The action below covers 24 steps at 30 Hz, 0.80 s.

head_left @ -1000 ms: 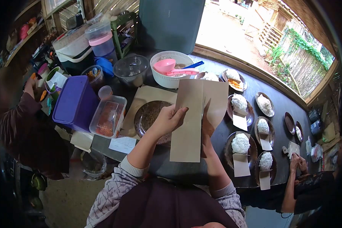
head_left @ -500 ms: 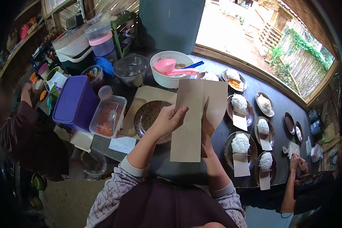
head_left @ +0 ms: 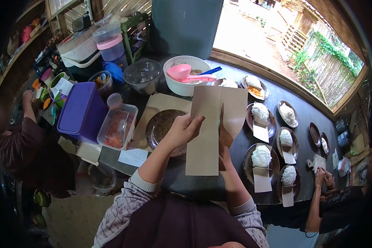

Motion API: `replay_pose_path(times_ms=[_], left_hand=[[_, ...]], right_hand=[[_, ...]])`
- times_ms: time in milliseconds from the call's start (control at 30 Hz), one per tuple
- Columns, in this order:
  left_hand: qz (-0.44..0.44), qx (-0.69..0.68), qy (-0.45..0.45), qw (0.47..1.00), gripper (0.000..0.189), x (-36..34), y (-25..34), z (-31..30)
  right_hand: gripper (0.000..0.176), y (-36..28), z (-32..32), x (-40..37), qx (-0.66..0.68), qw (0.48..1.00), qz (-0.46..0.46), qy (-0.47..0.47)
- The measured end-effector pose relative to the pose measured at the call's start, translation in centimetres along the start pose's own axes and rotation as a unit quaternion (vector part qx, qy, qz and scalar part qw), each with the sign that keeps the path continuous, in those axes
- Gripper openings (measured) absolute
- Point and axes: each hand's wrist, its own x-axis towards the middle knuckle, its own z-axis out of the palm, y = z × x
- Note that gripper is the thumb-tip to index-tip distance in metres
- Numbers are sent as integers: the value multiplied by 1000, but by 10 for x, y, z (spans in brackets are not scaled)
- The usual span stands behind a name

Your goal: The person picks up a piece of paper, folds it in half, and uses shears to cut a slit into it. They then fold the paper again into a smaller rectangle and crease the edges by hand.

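My left hand (head_left: 182, 129) grips a long strip of brown paper (head_left: 203, 136) by its left edge, holding it upright over the counter. My right hand (head_left: 224, 138) is mostly hidden behind the paper and holds the wider right-hand part of the sheet (head_left: 234, 109). A split runs down the sheet between the two parts. Under my left hand lies an empty dark plate (head_left: 161, 126) on another brown sheet (head_left: 156, 106).
Several dark plates with rice mounds (head_left: 261, 156) and folded paper strips fill the counter's right side. A white bowl (head_left: 186, 75) holds a pink scoop. A purple box (head_left: 79, 109), a clear tub (head_left: 118, 126) and a lidded pot (head_left: 142, 75) stand left. One person is at the left (head_left: 29, 140); another's hands (head_left: 324, 177) rest at the right.
My right hand has slid slightly up along the split in the paper. The person at the left has raised an arm toward the shelf. My left hand holds still.
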Motion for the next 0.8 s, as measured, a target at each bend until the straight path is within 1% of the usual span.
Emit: replay_pose_path(times_ms=[33,133,267,333,467,533,633,733,800], left_hand=[[0,0,0,1000,25,1,-1,0],[3,15,2,1000,25,1,-3,-1],[-9,20,1,1000,26,2,-5,0],[-7,23,3,1000,26,2,-5,0],[-11,8,1,1000,25,2,-4,0],[-6,4,3,1000,25,1,-3,0],[-14,5,2,1000,25,1,-2,0],[-7,12,2,1000,26,2,-3,0],[-10,13,4,1000,26,1,-2,0]], right_hand=[[35,2,-1,0,2,1000,1,-11],[34,0,-1,-1,-7,1000,15,-6],[33,-4,1,-1,-15,1000,6,6],[34,-10,2,-1,-34,999,27,12],[37,-2,-3,-1,-69,998,16,-3],[39,-7,-2,-1,-82,995,47,8],[41,5,-1,0,-91,996,23,8],[44,8,-3,2,-123,992,41,12],[46,8,-3,2,-124,992,25,8]])
